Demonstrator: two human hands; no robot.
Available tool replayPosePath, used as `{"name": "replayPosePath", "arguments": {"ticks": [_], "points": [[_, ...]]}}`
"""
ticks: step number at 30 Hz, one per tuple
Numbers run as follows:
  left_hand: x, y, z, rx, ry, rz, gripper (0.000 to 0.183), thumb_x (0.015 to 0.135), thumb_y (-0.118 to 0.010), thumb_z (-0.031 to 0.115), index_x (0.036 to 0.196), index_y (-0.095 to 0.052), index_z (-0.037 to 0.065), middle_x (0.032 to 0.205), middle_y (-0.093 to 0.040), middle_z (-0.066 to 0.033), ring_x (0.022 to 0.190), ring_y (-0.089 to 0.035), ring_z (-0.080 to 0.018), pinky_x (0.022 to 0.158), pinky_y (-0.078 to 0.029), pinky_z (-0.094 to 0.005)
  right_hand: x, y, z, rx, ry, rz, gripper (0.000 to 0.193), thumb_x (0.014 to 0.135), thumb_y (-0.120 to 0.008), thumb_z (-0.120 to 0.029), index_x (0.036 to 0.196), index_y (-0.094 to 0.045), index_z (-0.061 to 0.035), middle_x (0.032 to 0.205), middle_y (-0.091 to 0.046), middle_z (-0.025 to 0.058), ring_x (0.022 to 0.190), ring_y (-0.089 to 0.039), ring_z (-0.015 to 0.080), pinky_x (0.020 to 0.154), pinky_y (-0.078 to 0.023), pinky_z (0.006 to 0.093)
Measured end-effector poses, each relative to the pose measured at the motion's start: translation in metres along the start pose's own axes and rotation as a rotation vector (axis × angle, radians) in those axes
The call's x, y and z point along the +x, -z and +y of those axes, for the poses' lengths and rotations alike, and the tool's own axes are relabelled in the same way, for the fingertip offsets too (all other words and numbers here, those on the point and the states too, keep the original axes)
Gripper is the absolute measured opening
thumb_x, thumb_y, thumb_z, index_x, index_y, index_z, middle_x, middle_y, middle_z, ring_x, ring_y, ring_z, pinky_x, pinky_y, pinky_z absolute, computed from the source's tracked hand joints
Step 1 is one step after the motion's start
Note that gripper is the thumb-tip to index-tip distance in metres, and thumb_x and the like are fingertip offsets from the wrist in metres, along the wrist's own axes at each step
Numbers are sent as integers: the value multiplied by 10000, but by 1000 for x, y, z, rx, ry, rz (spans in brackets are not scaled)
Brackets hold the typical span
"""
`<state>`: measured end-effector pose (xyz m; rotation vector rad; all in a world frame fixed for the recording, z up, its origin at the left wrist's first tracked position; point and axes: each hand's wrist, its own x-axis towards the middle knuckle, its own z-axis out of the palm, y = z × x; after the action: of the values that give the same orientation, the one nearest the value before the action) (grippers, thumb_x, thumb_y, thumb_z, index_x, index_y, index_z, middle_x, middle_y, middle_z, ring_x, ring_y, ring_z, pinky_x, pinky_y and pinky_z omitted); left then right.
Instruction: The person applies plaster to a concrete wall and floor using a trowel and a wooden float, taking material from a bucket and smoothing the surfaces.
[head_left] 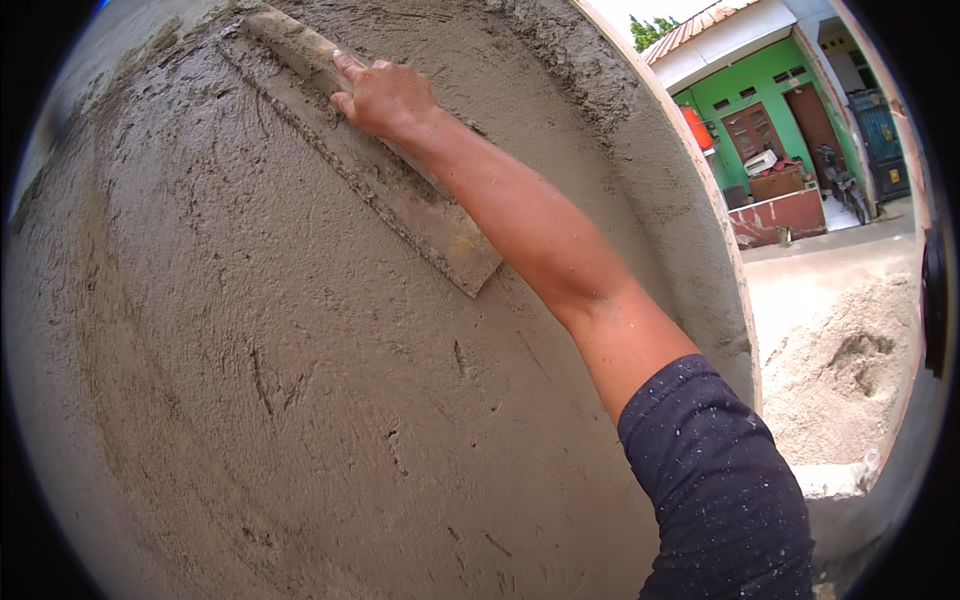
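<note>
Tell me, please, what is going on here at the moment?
A person is working wet grey plaster on a wall. Their right hand presses a long flat wooden float against the upper part of the surface, the arm stretched up from a dark sleeve. The plaster shows ridges and small cracks below the board. The left hand is out of view. Past the wall's edge, on the right, lie a sand pile and a green house.

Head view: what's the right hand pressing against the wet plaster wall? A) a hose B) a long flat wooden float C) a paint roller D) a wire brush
B: the right hand grips a long flat wooden float lying flush on the grey plastered wall.
</note>
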<state>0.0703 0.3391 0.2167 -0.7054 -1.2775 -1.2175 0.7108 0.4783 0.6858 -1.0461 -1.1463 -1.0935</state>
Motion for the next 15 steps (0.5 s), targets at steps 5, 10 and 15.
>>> {"name": "replayPosePath", "arguments": {"ticks": [5, 10, 15], "points": [[-1, -7, -9, 11, -15, 12, 579, 1000, -436, 410, 1334, -467, -62, 1340, -501, -266, 1239, -475, -430, 1062, -370, -505, 85, -16, 33, 10, -221, -69, 595, 949, -498, -494, 1478, -345, -269, 1255, -612, 89, 1121, -613, 274, 920, -519, 432], [2, 3, -6, 11, 22, 0, 591, 995, -446, 419, 1338, -465, -62, 1346, -496, -268, 1244, -475, -424, 1062, -373, -501, 84, -23, 80, 8, -392, -87, 597, 936, -523, -501, 1468, -360, -285, 1294, -595, 90, 1161, -597, 263, 960, -496, 426], [-3, -8, -13, -1, 41, -13, 588, 980, -483, 403, 1344, -459, -58, 1345, -499, -266, 1254, -466, -417, 1062, -373, -496, 47, -32, 168, -124, -461, -58, 626, 970, -427, -536, 1512, -247, -280, 1341, -545, 113, 1181, -561, 340, 978, -483, 517]]}}
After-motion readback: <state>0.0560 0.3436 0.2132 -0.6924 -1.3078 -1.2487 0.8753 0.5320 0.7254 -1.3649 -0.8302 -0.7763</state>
